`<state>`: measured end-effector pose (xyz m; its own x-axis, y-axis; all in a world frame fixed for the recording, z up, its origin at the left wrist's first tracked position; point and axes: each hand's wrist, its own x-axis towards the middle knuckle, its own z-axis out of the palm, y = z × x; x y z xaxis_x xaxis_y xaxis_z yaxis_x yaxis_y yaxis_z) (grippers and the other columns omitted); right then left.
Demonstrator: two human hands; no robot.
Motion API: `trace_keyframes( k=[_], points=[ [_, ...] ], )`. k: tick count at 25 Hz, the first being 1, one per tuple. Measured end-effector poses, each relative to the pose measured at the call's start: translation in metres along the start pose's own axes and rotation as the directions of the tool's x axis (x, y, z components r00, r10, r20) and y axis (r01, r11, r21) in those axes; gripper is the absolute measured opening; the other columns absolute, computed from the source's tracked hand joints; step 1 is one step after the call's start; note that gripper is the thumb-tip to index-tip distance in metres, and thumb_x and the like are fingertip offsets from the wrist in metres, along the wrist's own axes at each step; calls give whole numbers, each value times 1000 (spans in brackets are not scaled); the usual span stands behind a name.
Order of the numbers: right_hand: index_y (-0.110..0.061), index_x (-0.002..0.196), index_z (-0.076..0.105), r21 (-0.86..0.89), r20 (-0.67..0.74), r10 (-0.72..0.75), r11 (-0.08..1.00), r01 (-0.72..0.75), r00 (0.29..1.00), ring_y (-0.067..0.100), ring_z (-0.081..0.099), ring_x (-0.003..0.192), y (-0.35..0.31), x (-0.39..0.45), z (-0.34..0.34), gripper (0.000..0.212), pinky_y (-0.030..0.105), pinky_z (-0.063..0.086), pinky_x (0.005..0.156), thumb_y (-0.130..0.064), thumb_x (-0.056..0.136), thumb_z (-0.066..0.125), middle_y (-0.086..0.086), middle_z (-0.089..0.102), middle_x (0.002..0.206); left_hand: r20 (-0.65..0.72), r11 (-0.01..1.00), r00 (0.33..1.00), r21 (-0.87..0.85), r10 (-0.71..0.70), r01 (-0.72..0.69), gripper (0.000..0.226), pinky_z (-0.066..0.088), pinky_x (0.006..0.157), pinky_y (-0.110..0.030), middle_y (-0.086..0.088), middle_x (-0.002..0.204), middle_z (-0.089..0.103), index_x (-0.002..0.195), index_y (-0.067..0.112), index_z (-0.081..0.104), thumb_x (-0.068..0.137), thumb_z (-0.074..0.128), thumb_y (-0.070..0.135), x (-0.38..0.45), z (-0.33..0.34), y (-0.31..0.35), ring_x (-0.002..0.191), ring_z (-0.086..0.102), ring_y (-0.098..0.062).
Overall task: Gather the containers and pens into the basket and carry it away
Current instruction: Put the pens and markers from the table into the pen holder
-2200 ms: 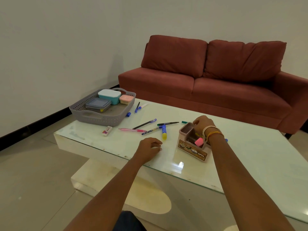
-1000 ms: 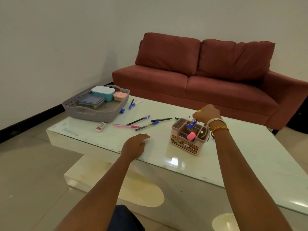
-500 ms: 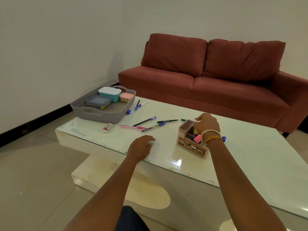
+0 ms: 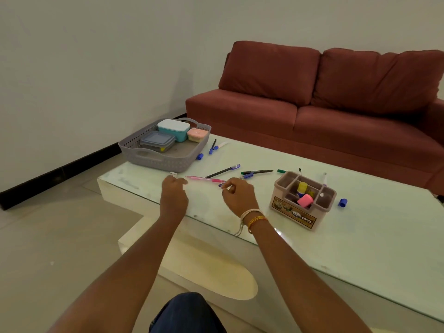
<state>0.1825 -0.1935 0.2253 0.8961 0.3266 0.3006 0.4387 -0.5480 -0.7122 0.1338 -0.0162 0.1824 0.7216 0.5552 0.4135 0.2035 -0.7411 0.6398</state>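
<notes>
A grey basket on the table's far left corner holds a teal container, a pink container and a flat grey-blue one. Loose on the glass lie a pink pen, a black pen with a purple cap, a black marker and a blue pen. My left hand hovers loosely curled by the pink pen's left end, holding nothing. My right hand has curled fingertips at the blue pen's near end; contact is unclear. A beige pen organiser stands to the right.
Two more pens and a blue cap lie beside the basket. A small eraser sits just beyond my left hand. Another blue cap lies right of the organiser. A red sofa stands behind the glass table.
My right hand left the organiser and moved left to the blue pen. My left hand lifted off the glass and went forward toward the pink pen.
</notes>
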Motion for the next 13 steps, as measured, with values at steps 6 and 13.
trace_keyframes(
  k=[6,13],
  points=[
    [-14,80,69,29,-44,27,999,-26,999,2,50,54,24,-11,34,14,7,35,58,-7,79,56,-13,51,54,-38,947,949,59,-314,315,48,42,102,-38,-25,131,41,131,-4,42,93,59,20,33,-11,-9,121,47,-36],
    [-12,78,70,89,-79,30,996,-23,996,4,51,53,27,-10,34,13,6,38,59,-5,78,59,-13,51,52,-101,945,940,-50,-325,322,24,48,75,-34,-20,97,66,97,-4,68,87,63,18,38,-7,-14,93,64,-33]
  ],
)
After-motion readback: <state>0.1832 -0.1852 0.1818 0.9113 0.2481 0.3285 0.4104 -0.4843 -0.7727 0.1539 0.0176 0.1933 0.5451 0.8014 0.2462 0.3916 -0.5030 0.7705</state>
